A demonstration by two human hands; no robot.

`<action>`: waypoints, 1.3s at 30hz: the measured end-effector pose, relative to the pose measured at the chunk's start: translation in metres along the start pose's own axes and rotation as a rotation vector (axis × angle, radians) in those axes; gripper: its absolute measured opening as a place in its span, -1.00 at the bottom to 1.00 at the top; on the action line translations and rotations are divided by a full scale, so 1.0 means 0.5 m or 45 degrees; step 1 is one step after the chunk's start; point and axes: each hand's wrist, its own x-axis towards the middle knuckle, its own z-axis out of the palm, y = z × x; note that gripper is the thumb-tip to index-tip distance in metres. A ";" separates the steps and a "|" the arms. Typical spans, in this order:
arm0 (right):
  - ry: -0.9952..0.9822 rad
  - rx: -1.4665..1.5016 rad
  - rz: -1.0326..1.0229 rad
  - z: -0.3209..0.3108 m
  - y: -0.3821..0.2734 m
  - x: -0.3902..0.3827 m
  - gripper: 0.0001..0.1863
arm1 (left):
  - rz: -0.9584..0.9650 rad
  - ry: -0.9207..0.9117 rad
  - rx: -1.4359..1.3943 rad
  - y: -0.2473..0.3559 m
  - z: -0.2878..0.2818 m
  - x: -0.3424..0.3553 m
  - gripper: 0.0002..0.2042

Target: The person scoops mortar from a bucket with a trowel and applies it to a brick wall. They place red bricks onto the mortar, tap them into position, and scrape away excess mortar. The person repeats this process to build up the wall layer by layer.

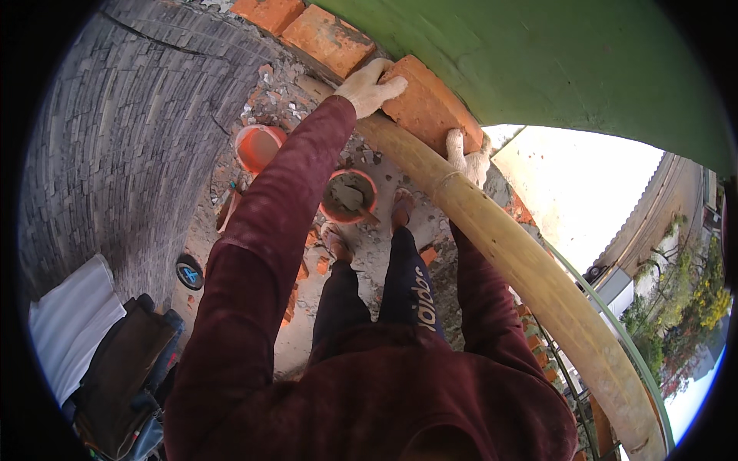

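An orange brick point(430, 100) lies at the top of the view, against the green surface and just beyond a long bamboo pole. My left hand point(369, 90), in a pale work glove, grips its left end, thumb and fingers spread around the corner. At the brick's right end my right hand point(470, 159), also gloved, holds it with a finger up against the near face; part of this hand is behind the pole. More orange bricks point(329, 40) sit in a row to the left of the held one.
The bamboo pole point(492, 219) runs diagonally to the lower right. Below stand an orange bucket point(260, 147) and a tub of grey mortar point(350, 194) near my feet. Rubble and brick pieces litter the ground. A green wall point(553, 61) rises beyond; clothes point(127, 361) hang lower left.
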 end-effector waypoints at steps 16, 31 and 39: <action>0.158 0.019 -0.002 0.026 0.021 -0.001 -0.12 | -0.003 0.064 0.183 0.032 0.003 -0.014 -0.26; 0.111 0.398 -0.322 -0.092 -0.081 -0.040 -0.24 | 0.403 0.158 -0.164 0.062 0.006 -0.069 -0.29; 0.130 0.262 -0.353 -0.238 -0.123 -0.117 -0.35 | -1.098 0.631 -1.819 0.086 0.107 -0.191 -0.34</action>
